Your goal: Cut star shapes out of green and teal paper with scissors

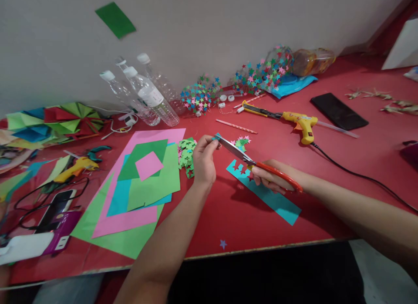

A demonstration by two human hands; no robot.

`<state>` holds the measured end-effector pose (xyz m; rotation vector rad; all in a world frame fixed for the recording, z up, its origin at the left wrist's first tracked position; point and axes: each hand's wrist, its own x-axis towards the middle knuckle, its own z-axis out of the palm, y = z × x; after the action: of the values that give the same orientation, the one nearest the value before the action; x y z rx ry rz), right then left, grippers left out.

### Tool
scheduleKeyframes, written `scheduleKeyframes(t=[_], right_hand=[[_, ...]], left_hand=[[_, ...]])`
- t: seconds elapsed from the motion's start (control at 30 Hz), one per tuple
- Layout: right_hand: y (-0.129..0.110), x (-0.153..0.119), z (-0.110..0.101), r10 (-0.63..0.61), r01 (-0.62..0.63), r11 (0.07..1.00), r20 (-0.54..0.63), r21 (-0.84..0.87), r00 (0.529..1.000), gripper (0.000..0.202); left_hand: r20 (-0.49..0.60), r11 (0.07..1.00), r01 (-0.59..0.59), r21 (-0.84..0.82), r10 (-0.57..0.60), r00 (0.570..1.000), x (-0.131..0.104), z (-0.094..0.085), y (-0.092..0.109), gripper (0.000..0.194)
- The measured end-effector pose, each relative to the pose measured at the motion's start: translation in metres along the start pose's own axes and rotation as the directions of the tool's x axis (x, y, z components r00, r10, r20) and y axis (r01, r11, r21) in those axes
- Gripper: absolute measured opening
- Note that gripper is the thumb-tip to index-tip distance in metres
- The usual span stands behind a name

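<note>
My left hand (pixel 205 158) pinches a small blue paper piece (pixel 217 136) between thumb and fingertips. My right hand (pixel 272 177) is closed around the red handles of a pair of scissors (pixel 277 175), whose blades point up and left and meet the blue piece. Under the scissors lies a blue paper strip (pixel 274 199) with star-shaped notches along its upper left part. Just left of my left hand is a pile of green paper stars (pixel 187 158). A smaller heap of pink and green stars (pixel 241 143) sits behind the blades.
Coloured paper sheets (pixel 130 225) lie at left, near plastic bottles (pixel 156 99). Star-covered clear bottles (pixel 200 95) stand along the wall. A yellow glue gun (pixel 303 123) with a trailing cord and a black phone (pixel 338 111) are at right. A lone star (pixel 223 244) lies near the front edge.
</note>
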<state>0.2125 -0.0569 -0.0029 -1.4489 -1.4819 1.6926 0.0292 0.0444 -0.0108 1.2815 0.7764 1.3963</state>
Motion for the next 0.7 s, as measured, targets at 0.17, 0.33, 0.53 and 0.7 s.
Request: scheduleKeyframes(t=[0.17, 0.33, 0.53, 0.7], right_hand=[[-0.003, -0.003, -0.002, 0.012, -0.012, 1.0, 0.006, -0.01, 1.0, 0.05], [-0.009, -0.005, 0.005, 0.022, -0.023, 0.999, -0.025, -0.035, 0.999, 0.049], [-0.011, -0.006, 0.018, 0.111, -0.108, 0.994, -0.09, 0.029, 0.99, 0.047], [-0.013, -0.006, 0.021, 0.149, -0.142, 0.987, -0.088, 0.08, 0.985, 0.046]], left_hand=[[0.02, 1.0, 0.019, 0.009, -0.019, 1.0, 0.001, -0.001, 0.003, 0.012], [0.027, 1.0, 0.019, 0.004, -0.019, 0.999, 0.001, -0.001, 0.003, 0.013], [0.031, 0.999, 0.028, -0.028, -0.027, 0.999, -0.004, 0.002, -0.002, 0.015], [0.036, 0.999, 0.033, -0.013, -0.032, 0.999, -0.005, 0.003, -0.003, 0.017]])
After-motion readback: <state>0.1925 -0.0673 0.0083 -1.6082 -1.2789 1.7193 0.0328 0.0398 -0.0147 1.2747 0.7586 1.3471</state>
